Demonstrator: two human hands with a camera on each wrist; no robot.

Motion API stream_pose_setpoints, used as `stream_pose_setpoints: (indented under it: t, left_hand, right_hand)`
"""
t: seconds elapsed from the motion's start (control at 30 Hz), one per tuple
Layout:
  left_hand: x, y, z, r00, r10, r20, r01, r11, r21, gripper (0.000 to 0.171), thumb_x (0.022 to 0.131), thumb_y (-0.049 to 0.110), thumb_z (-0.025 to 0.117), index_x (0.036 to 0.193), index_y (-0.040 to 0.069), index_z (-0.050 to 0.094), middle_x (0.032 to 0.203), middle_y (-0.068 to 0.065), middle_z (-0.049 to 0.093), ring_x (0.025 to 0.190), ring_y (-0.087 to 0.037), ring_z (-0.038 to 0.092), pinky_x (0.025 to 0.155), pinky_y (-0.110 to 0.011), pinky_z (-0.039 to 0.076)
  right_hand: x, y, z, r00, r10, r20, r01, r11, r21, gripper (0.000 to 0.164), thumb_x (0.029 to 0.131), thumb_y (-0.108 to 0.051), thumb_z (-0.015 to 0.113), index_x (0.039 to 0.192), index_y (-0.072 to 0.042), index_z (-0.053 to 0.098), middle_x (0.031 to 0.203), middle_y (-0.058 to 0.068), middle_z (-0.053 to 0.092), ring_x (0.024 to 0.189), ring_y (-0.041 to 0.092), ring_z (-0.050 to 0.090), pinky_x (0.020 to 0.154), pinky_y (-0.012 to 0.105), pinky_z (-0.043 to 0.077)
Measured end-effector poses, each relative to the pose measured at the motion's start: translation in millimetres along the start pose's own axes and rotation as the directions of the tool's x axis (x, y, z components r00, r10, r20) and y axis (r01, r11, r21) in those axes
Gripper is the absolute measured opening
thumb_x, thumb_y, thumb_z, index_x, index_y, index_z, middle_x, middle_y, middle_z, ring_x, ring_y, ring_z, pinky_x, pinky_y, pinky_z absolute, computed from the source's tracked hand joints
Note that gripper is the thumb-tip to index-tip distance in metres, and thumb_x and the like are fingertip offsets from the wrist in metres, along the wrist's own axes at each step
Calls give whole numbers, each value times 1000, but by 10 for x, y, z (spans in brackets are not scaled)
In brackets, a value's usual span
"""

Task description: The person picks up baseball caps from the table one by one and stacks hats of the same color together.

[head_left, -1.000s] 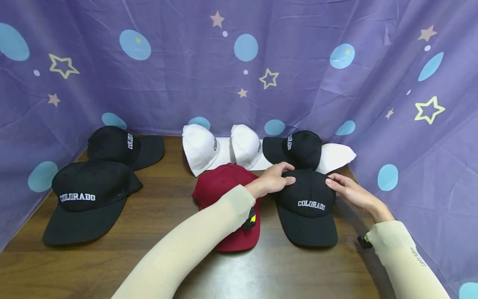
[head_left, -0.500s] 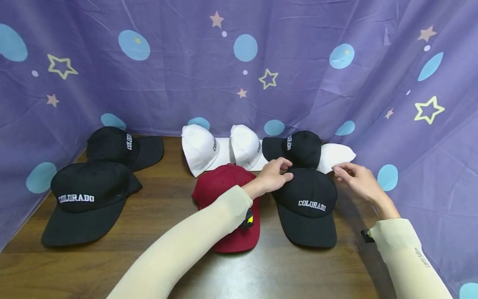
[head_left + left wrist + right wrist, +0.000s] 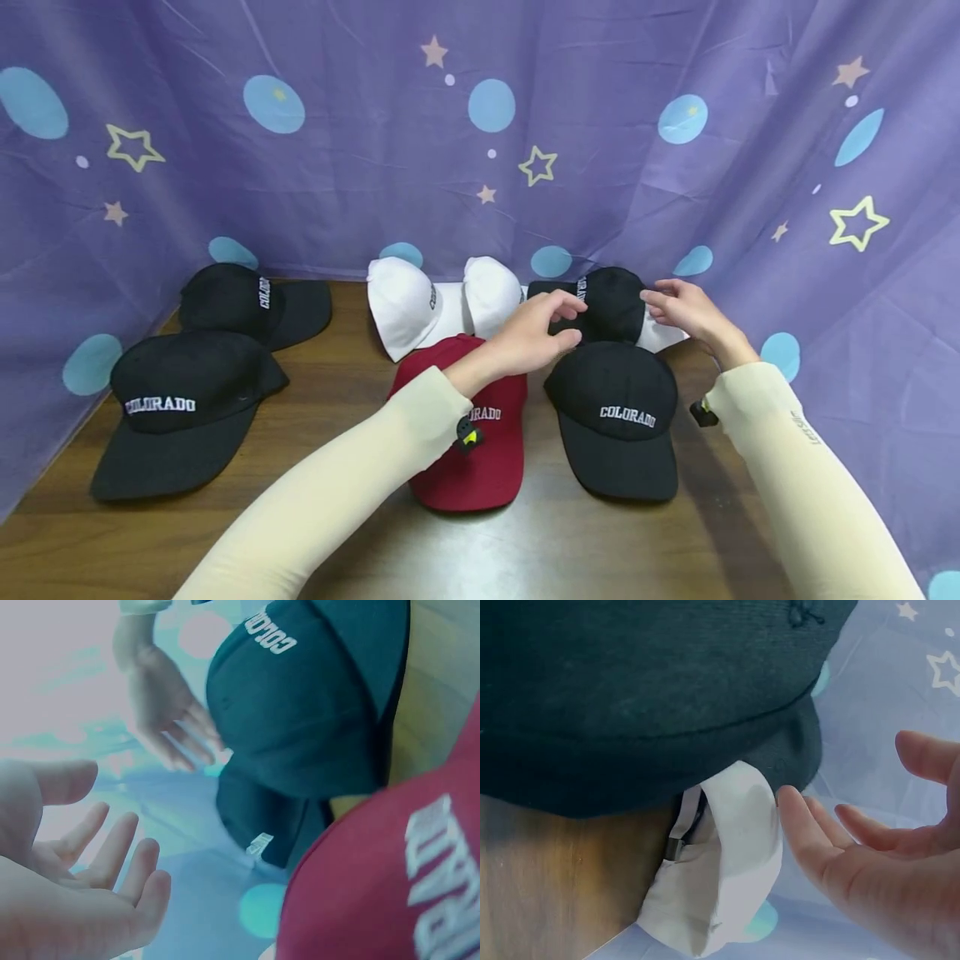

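Observation:
My left hand (image 3: 534,332) hovers over the back of the red baseball cap (image 3: 483,458), its fingers loosely bent around nothing; the left wrist view confirms this. My right hand (image 3: 686,312) reaches beside the back black cap (image 3: 617,304) and over a white cap (image 3: 662,335). In the right wrist view its fingertips are close to the white cap (image 3: 750,825); contact is unclear. Between the arms a black COLORADO cap (image 3: 615,392) lies on the table, brim toward me. The left sleeve partly covers the red cap.
Two white caps, one at the left (image 3: 403,304) and one beside it (image 3: 489,293), sit along the back. On the left are a black cap (image 3: 183,400) and another black cap (image 3: 225,300) behind it. A purple curtain (image 3: 375,167) borders the wooden table (image 3: 330,450).
My hands have left the front black cap. The left hand moved back and slightly left; the right released the cap's edge, then moved farther back toward the white cap. The caps stay put.

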State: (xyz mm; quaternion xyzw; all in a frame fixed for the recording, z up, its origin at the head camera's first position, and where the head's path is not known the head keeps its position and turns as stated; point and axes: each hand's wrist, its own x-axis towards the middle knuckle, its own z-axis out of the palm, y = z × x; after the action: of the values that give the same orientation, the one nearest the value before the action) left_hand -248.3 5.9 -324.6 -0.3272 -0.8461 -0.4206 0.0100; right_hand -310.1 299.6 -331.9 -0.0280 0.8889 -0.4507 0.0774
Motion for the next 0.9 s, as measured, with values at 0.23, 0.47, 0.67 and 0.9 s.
stream_pose_setpoints:
  t: [0.23,0.47,0.67,0.9]
  left_hand:
    - [-127,82,-220,998,57,-8,-57,997,57,37,90,18,66,125,15,54,117,0,57,105,-11,51,91,-26,41]
    - [-229,57,-343,999,39,-11,-39,999,21,38,90,16,66,125,15,54,117,1,57,107,-9,50,93,-26,41]
    - [-299,-14,-438,1000,16,-24,-16,1000,-10,38,91,18,65,127,16,53,118,3,56,110,-10,49,94,-30,42]
    - [-350,-89,-531,999,-19,-35,18,1000,-22,38,92,20,64,128,18,53,120,2,55,111,-10,48,94,-31,42]
  right_hand:
    - [134,-13,48,997,71,40,-74,995,67,71,100,-33,50,146,8,15,137,30,35,121,39,44,97,42,42]
    - [178,-54,108,986,153,66,-158,984,80,76,99,-32,50,146,9,8,144,29,27,126,39,38,102,44,37]
    - [234,-44,181,984,164,70,-175,967,186,76,99,-29,51,147,7,4,148,29,18,128,39,35,106,47,31]
    - [344,-4,243,981,174,82,-189,797,573,71,100,-16,46,150,-2,-2,146,19,22,112,20,48,101,33,38]
